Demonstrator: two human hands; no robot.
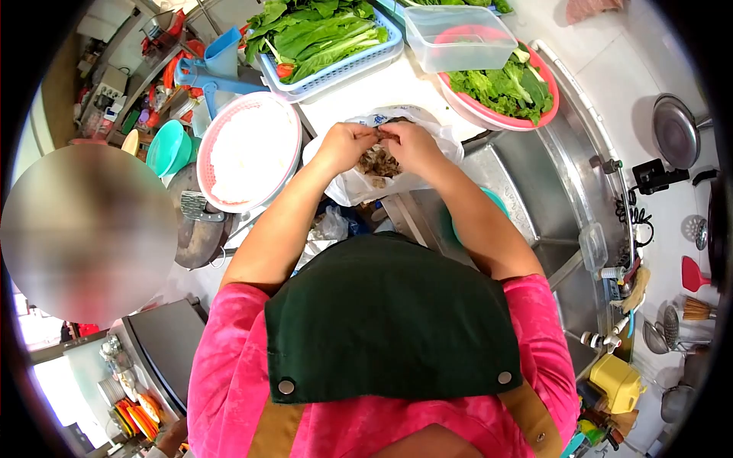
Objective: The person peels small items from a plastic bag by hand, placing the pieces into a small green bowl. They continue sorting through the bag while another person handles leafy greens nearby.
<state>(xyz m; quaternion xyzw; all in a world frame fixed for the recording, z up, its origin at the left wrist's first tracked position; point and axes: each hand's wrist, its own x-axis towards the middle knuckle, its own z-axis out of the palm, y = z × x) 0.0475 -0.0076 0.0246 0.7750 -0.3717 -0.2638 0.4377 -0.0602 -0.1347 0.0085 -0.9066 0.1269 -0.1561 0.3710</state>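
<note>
A white plastic bag lies open on the counter edge, with small brown pieces inside. Over its opening, my left hand is closed, thumb and fingers pinched together. Beside it my right hand is also closed in a pinch, its fingertips nearly meeting those of the left. Something small and brownish shows between the fingertips, too small to name. To the left of the bag stands a pink basket with white contents.
Leafy greens fill a blue basket at the top. A clear container rests over a pink basin of greens. At right is a metal sink; a wok and cleaver lie left. A person's blurred head is far left.
</note>
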